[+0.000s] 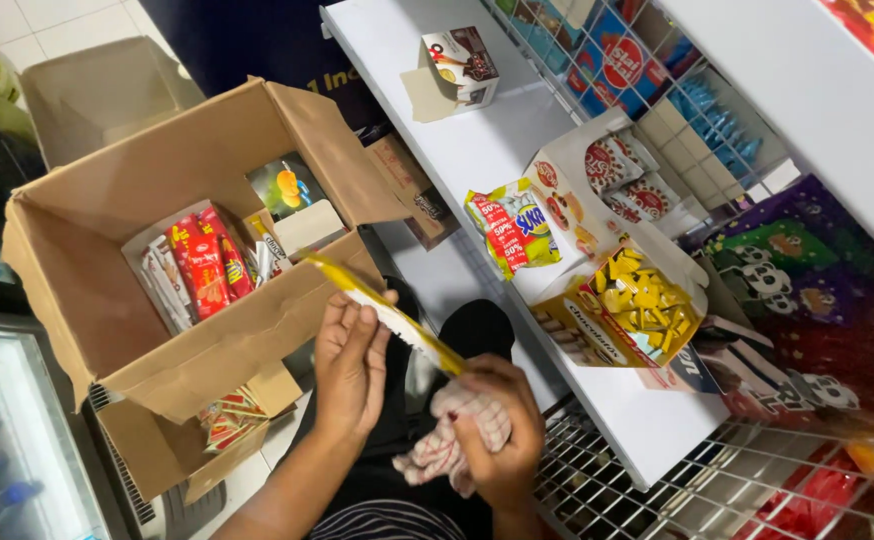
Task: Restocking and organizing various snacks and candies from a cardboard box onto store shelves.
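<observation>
My left hand (pixel 350 366) holds a long flat yellow-and-white packet (pixel 387 312) by its middle, tilted from upper left to lower right. My right hand (pixel 502 432) grips a crumpled red-and-white checked cloth (pixel 455 432) pressed against the packet's lower end. Both hands are over my lap, between an open cardboard box (pixel 87 290) on the left and a white shelf (pixel 477 150) on the right. Inside the box lie red snack packets (pixel 207 262) and other small packages.
On the shelf stand an open display carton of small yellow pieces (pixel 642 300), a green-yellow snack bag (pixel 512 225), a red-and-white carton (pixel 607 175) and a small open box (pixel 462 65). Wire racks (pixel 647 480) with more goods lie to the right. A second cardboard box (pixel 97 90) is behind.
</observation>
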